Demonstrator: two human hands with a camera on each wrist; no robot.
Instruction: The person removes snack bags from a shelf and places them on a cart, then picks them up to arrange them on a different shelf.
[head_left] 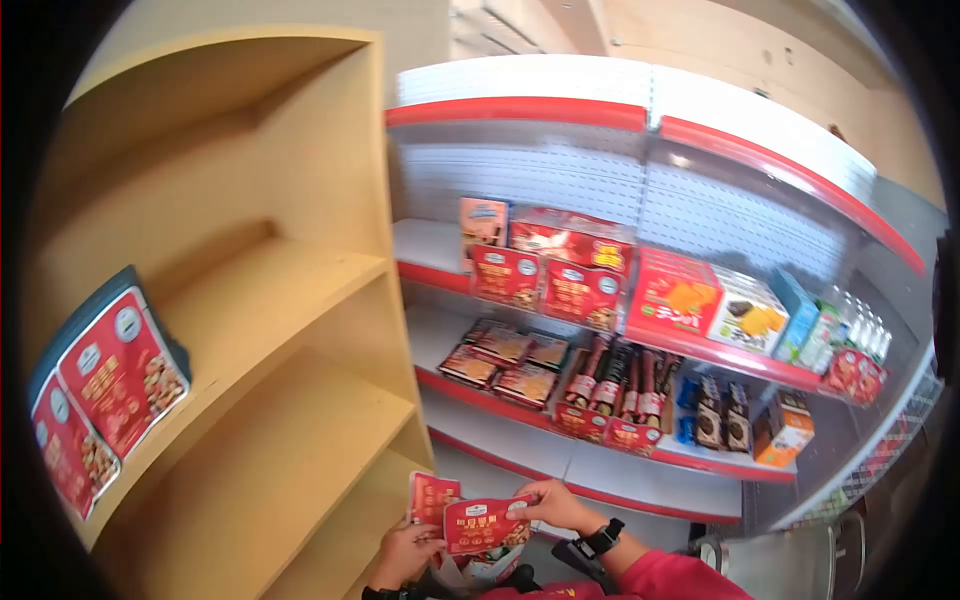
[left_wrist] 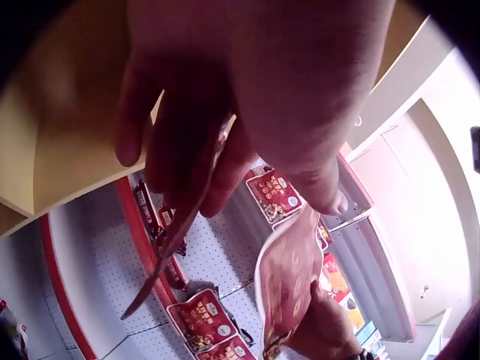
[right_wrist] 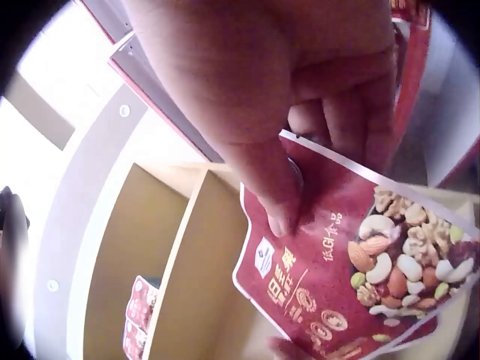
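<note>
At the bottom middle of the head view, my right hand [head_left: 558, 507] pinches a red mixed-nut pouch [head_left: 485, 527], printed with nuts, by its upper corner. In the right wrist view its thumb lies on the pouch's front, the other fingers behind. My left hand [head_left: 408, 548] holds a second red pouch [head_left: 433, 495]; the left wrist view shows this one edge-on between the fingers. The left thumb [left_wrist: 330, 196] is right at the edge of the first pouch. Below the hands, partly hidden, is an open pale bag [head_left: 485, 568] with packets inside.
Two red nut pouches [head_left: 120, 370] stand on a curved wooden shelf [head_left: 300, 268] at left. Ahead, red-edged metal shelves carry more nut pouches [head_left: 506, 275], boxes [head_left: 675, 292], flat packs [head_left: 500, 355], stick-shaped packs [head_left: 610, 375] and bottles [head_left: 850, 325]. A metal cart [head_left: 780, 565] stands lower right.
</note>
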